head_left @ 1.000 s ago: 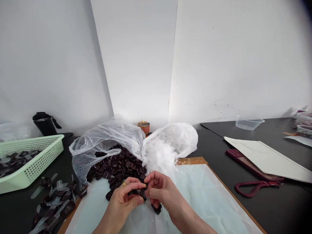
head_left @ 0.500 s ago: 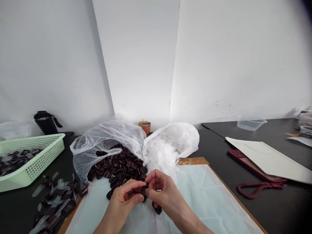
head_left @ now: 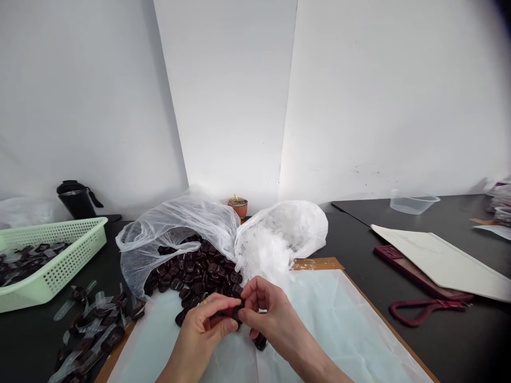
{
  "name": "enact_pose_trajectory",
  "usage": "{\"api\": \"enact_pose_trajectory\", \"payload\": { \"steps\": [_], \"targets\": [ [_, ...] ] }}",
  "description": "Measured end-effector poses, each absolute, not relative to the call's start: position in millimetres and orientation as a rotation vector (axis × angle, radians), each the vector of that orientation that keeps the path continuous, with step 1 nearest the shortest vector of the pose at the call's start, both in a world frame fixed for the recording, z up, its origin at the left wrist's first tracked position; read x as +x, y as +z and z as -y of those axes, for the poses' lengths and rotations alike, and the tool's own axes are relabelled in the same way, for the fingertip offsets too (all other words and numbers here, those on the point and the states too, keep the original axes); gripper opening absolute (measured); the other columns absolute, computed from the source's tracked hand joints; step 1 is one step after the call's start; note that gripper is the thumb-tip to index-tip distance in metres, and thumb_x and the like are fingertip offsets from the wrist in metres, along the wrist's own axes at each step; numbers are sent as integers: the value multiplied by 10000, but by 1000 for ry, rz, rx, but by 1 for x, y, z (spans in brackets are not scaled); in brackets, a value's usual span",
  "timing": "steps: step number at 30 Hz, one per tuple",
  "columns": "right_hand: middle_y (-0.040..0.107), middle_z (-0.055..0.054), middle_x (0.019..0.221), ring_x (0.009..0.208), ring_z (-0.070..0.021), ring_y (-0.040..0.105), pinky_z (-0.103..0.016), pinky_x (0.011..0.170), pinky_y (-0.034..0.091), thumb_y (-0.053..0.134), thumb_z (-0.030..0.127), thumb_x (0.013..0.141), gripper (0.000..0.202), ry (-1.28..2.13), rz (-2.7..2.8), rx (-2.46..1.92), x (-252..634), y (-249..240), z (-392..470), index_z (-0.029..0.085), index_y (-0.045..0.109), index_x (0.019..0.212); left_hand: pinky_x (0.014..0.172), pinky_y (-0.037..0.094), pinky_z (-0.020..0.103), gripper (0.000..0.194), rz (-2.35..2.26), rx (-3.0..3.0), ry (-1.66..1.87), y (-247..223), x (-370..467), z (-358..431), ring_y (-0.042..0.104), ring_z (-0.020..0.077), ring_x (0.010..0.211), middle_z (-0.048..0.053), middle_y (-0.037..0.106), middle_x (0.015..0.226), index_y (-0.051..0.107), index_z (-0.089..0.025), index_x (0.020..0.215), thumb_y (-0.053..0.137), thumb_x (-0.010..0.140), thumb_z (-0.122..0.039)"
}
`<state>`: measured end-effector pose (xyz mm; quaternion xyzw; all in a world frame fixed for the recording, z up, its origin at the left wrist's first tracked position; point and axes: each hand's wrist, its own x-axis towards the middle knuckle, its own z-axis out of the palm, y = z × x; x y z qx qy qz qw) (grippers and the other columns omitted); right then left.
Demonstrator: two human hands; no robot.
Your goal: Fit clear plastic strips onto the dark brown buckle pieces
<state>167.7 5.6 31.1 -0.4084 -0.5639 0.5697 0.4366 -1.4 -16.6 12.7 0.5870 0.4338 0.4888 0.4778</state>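
Note:
My left hand (head_left: 202, 327) and my right hand (head_left: 271, 314) meet over the pale sheet, thumbs and fingertips pinching one small dark brown plastic piece (head_left: 238, 309) between them. Fingers cover most of it. A second dark glossy piece (head_left: 261, 341) shows below my right hand; whether the lower fingers hold it or it rests on the sheet, I cannot tell. Just beyond my hands, a heap of similar dark plastic pieces (head_left: 199, 271) spills from a clear bag (head_left: 159, 213). To its right, a white bag (head_left: 315, 229) lies open with many clear plastic strips (head_left: 267, 255).
At left stand a pale green basket (head_left: 75, 263) and a black tumbler (head_left: 76, 199). Dark pieces joined to clear strips (head_left: 91, 330) are piled by the board's left edge. Dark red pliers (head_left: 419, 311), a notebook (head_left: 443, 260) and a clear tub (head_left: 413, 203) lie right.
Both hands keep their pinch on the small dark piece, with only slight finger movement. The whole view has shifted slightly.

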Motion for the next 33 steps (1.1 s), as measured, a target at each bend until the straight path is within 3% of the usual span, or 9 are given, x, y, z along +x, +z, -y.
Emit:
{"api": "enact_pose_trajectory", "payload": {
  "steps": [7, 12, 19, 24, 33],
  "targets": [
    [498, 82, 570, 516, -90, 440, -169, 385, 427, 613, 113, 634, 185, 1395, 1399, -1021, 166, 28, -4, 188, 542, 788, 699, 539, 258, 229, -1109, 1402, 1243, 17, 4, 21, 653, 209, 802, 53, 704, 901, 822, -282, 887, 781, 685, -180],
    [491, 86, 575, 496, -77, 426, -168, 397, 397, 582, 98, 646, 171, 1370, 1410, -1021, 164, 27, -3, 190, 532, 781, 695, 533, 273, 256, -1103, 1404, 1209, 12, 0, 20, 647, 221, 818, 58, 697, 912, 821, -290, 917, 788, 686, -184],
    [496, 80, 596, 516, -88, 451, -178, 413, 400, 598, 103, 656, 182, 1350, 1446, -1047, 166, 34, -2, 199, 529, 795, 780, 573, 355, 198, -1012, 1248, 1145, 15, -1, 18, 648, 224, 833, 40, 660, 884, 821, -256, 917, 738, 766, -354],
    [496, 80, 599, 523, -90, 451, -194, 445, 378, 556, 58, 642, 211, 1320, 1507, -1063, 167, 33, 1, 201, 518, 791, 704, 569, 302, 112, -1080, 1167, 1166, 12, 2, 18, 664, 190, 721, 24, 729, 750, 793, -200, 791, 793, 696, -260],
    [546, 41, 649, 600, -113, 483, -223, 535, 377, 515, 20, 672, 195, 1102, 1678, -1093, 163, 30, 3, 192, 568, 746, 650, 519, 275, 60, -1155, 1258, 1162, 15, 2, 18, 634, 164, 652, -16, 664, 666, 658, -185, 709, 695, 719, -138]
  ]
}}
